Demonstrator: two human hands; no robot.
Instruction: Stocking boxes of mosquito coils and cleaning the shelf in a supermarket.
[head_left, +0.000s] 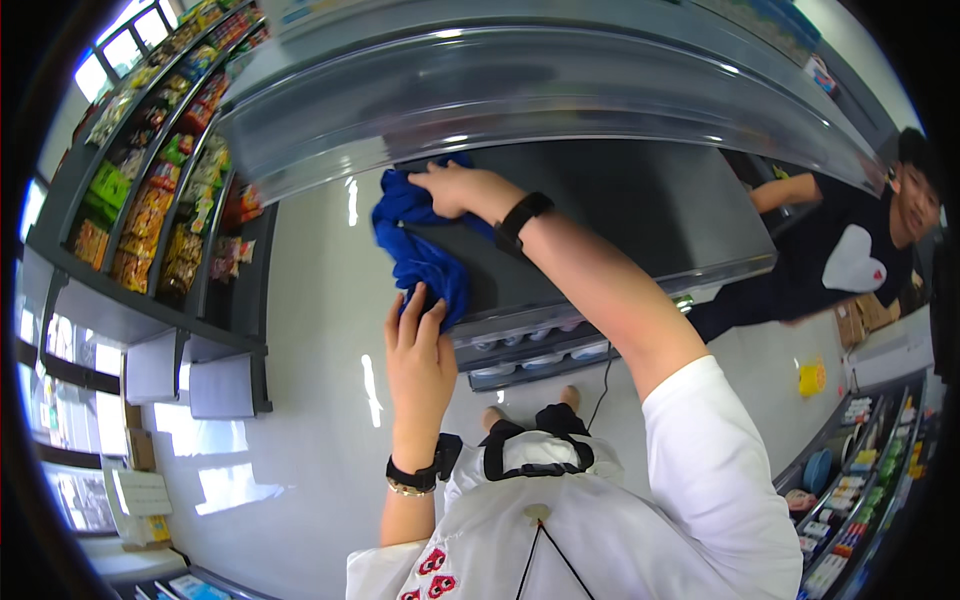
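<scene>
A crumpled blue cloth (409, 217) lies along the left end of a dark grey shelf board (600, 202), part of it hanging over the edge. At the far left corner, my right hand (450, 187) grips the cloth, its index finger pointing left. Nearer to me, my left hand (420, 334) holds the lower end of the same cloth at the near left corner. The cloth partly hides the fingertips of both hands. A clear plastic guard strip (712, 271) runs along the shelf's near edge.
Another clear guard (525, 82) belongs to a higher shelf above my hands. Lower tiers with goods (525, 352) sit beneath the board. On the right, a person (840, 240) stands by the shelf end. Snack shelves (165, 180) rise at left; a black cable (602, 390) trails across the floor.
</scene>
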